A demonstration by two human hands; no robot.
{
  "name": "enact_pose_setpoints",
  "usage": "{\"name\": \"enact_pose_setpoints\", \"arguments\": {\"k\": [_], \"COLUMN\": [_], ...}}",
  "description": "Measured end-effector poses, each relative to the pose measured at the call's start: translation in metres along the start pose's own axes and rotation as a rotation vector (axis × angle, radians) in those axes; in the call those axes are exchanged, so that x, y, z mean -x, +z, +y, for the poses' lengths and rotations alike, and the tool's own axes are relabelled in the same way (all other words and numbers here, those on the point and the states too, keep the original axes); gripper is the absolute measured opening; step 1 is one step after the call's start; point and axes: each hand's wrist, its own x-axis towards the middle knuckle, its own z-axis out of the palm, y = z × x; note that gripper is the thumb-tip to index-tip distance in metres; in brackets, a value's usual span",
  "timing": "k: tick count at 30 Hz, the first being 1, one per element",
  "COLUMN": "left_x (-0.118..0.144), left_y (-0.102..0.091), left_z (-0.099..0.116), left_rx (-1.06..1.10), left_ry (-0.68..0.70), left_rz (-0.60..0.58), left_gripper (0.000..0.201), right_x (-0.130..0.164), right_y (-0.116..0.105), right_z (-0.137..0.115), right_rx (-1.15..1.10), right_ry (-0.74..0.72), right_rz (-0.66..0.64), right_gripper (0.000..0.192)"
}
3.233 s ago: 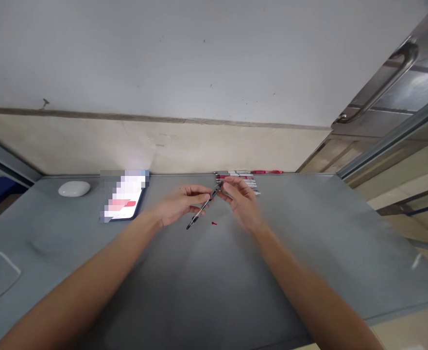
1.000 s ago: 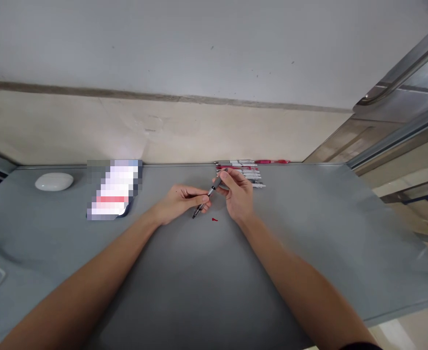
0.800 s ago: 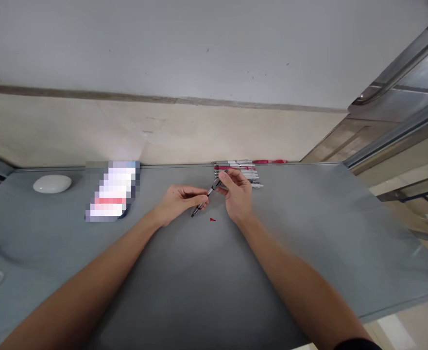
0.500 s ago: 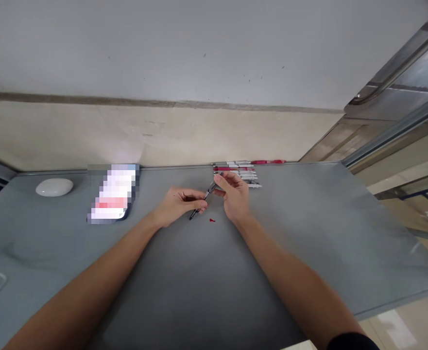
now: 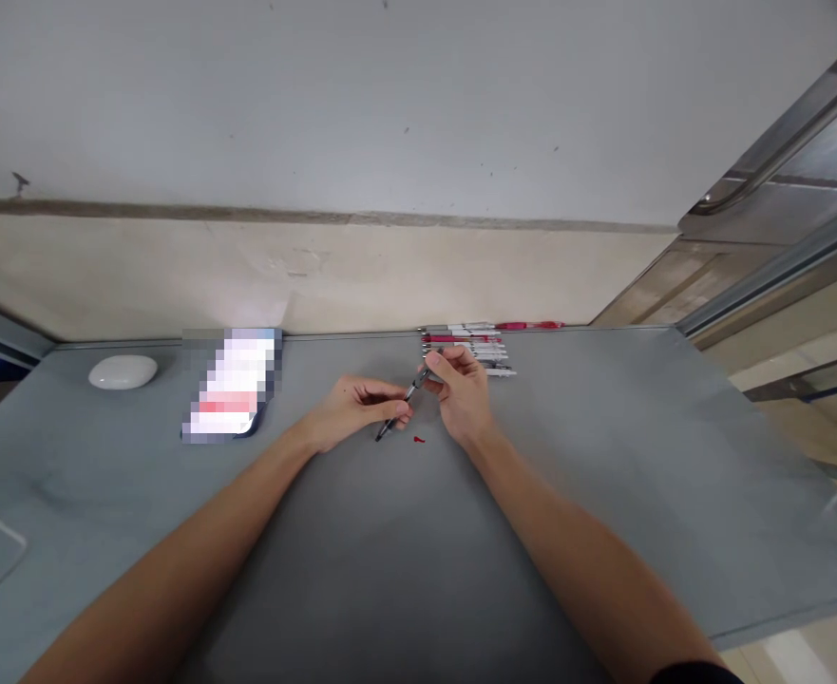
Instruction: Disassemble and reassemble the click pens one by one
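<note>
Grey surface (image 5: 404, 560) stands against a pale wall. Both hands pinch one dark pen (image 5: 402, 408) above it: left hand (image 5: 355, 411) at the lower end, right hand (image 5: 463, 389) at the upper. A loose grip could drop it beside the red piece (image 5: 419, 440).

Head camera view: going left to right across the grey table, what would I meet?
White oval case → blurred phone → left hand → black pen held by both hands → right hand → red pen at the row's far end.

Even daylight; soft shadows; edges stretched; slight blur
</note>
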Motion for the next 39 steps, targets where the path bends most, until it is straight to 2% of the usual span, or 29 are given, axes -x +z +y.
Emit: {"name": "enact_pose_setpoints", "arguments": {"k": [8, 14, 20, 22, 26, 29, 39], "left_x": [0.003, 0.006, 0.006, 0.005, 0.002, 0.002, 0.005], "left_y": [0.001, 0.002, -0.004, -0.004, 0.001, 0.005, 0.011], "left_z": [0.001, 0.008, 0.007, 0.005, 0.003, 0.006, 0.007], "left_rx": [-0.045, -0.061, -0.025, 0.001, 0.021, -0.019, -0.05], "left_ry": [0.021, 0.025, -0.006, -0.007, -0.001, -0.006, 0.06], "left_rz": [0.032, -0.04, -0.161, -0.139, -0.022, 0.04, 0.073], "left_gripper": [0.023, 0.018, 0.021, 0.021, 0.022, 0.02, 0.019], "right_x": [0.001, 0.002, 0.005, 0.006, 0.005, 0.005, 0.008], "right_y": [-0.001, -0.002, -0.003, -0.003, -0.002, -0.001, 0.001], "right_z": [-0.001, -0.002, -0.002, -0.002, -0.002, -0.002, -0.001], "right_rx": [0.024, 0.073, 0.056, 0.046, 0.055, 0.058, 0.091], "right_ry": [0.013, 0.011, 0.008, -0.001, -0.022, -0.028, -0.079], "right_rz": [-0.03, -0.057, -0.147, -0.124, -0.045, -0.04, -0.078], "right_gripper": [0.028, 0.024, 0.02, 0.023, 0.029, 0.03, 0.028]}}
